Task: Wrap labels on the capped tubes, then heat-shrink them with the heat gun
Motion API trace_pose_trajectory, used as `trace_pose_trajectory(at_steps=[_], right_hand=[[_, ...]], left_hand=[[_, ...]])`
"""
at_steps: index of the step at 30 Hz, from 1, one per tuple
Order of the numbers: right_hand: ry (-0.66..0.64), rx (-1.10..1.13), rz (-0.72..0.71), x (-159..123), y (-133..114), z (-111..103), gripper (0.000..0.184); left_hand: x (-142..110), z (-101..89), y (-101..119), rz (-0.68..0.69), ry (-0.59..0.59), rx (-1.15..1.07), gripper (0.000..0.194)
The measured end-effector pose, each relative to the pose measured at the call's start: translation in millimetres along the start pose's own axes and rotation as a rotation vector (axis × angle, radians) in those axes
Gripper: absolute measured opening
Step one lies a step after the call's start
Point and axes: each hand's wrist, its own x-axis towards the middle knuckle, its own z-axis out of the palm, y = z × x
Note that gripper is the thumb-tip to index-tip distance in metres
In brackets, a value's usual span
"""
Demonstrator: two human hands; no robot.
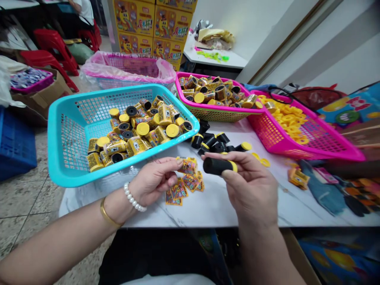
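My left hand (157, 178) pinches a printed yellow label (187, 164) between thumb and fingertips, over the white table. Below it lie several more loose labels (179, 189), overlapping. In my right hand (249, 178) is a black plastic tube (216, 166) with a yellow rim at its right end; it is held on its side, its dark end toward the label. Tube and label are close but apart. Behind my hands sits a pile of black tubes with yellow caps (219, 147), bare of labels.
A turquoise basket (68, 177) holds several labelled tubes. Behind it stand a pink basket (219, 113) of labelled tubes and another pink basket (285, 145) of yellow rings (289, 118). Dark gloves (323, 192) lie at the right. Yellow cartons (152, 23) are stacked behind.
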Motion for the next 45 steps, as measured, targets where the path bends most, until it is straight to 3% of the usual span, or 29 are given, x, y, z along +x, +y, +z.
trace_pose_trajectory(at_steps=[4,7,18,25,31,35,42,45], right_hand=[[-0.126,0.043,0.082,4.6,1.7,5.9,0.029],[-0.108,-0.009,0.082,4.4,0.4,10.9,0.025],[-0.16,-0.233,-0.162,-12.9,0.8,13.0,0.028],[-0.194,-0.175,-0.048,-11.4,-1.6,12.0,0.024],[-0.144,-0.458,-0.308,-9.8,1.0,8.5,0.03],[-0.254,-0.498,-0.375,-6.6,-2.1,0.0,0.027],[-0.3,-0.426,-0.276,6.0,-8.6,-4.8,0.018],[-0.249,-0.42,-0.228,7.8,-6.8,-3.3,0.018]], left_hand=[[0.5,0.6,0.2,0.003,-0.008,-0.036,0.014],[1.6,0.0,-0.1,0.02,-0.007,-0.033,0.016],[0.4,-0.8,-0.7,-0.003,-0.009,-0.011,0.017],[1.2,-2.4,-3.1,-0.019,-0.069,-0.012,0.018],[3.4,-4.6,-3.3,0.031,-0.103,-0.054,0.019],[4.0,-5.4,-3.2,0.013,-0.07,0.0,0.019],[5.3,-4.0,-3.4,-0.007,-0.044,-0.027,0.015],[5.2,-1.8,-1.2,-0.019,0.015,-0.04,0.01]])
